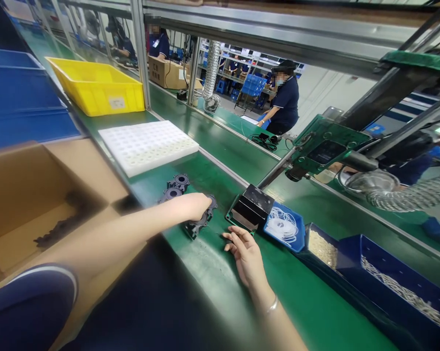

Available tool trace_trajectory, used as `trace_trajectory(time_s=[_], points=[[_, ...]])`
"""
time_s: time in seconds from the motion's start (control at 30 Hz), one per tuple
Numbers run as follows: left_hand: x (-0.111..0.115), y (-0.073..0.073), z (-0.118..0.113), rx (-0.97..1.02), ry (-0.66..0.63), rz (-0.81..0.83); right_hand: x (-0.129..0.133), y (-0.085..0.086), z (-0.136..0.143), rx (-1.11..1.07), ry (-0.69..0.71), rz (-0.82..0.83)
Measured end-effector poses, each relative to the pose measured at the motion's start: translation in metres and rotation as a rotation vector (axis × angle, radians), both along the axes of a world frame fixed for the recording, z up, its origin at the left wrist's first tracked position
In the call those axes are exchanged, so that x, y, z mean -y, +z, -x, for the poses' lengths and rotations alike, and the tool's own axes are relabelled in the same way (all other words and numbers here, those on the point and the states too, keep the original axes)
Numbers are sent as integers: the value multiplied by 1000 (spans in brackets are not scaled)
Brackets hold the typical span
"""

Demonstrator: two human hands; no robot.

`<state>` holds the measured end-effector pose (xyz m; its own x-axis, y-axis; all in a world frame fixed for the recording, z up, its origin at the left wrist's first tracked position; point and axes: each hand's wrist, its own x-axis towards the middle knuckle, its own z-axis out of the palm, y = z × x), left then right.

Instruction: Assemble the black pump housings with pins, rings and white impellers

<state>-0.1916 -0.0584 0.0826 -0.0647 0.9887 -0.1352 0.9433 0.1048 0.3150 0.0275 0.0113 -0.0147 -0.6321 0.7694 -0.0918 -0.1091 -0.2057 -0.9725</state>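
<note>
My left hand (199,206) reaches across the green bench and is closed over black round housings (197,226) with lobed edges. Its fingertips are mostly hidden behind the hand. Just beyond the forearm lie more black housings (179,181), each with a round hole in the middle. My right hand (247,253) is palm inward above the bench, its fingers loosely bent and apart, with nothing visible in them. Close to its fingertips stands a black block-shaped fixture (255,202) on a green base, under a green press head (320,146).
Right of the fixture are a blue tray (299,233) of white rings and blue bins (362,253) of small parts. A white foam tray (146,146), yellow bin (103,92) and cardboard box (77,168) stand at left. A co-worker (287,100) stands beyond the bench.
</note>
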Motion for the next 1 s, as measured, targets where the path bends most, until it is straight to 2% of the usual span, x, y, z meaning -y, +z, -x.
trace_trajectory(time_s=[0.1,0.17,0.23,0.3,0.37,0.43,0.5,0.6,0.7,0.87,1.0], points=[[-2,10,15,-7,53,-15,6,-3,-2,102,-38,-275],[7,20,32,-15,95,-74,13,1,-2,190,-32,-614],[21,25,54,-18,158,-156,20,10,3,266,32,-933],[35,18,79,33,228,-230,25,20,15,337,128,-1148],[46,-1,100,183,272,-272,27,27,32,397,212,-1273],[52,-25,113,361,261,-278,27,29,53,434,262,-1339],[53,-46,119,458,220,-265,25,25,75,447,264,-1389],[50,-64,123,522,140,-234,26,15,102,464,192,-1459],[44,-66,131,583,49,-208,32,9,115,485,130,-1496],[36,-66,151,642,-110,-181,40,9,120,469,91,-1501],[35,-64,158,609,-156,-157,42,11,124,471,93,-1493]])
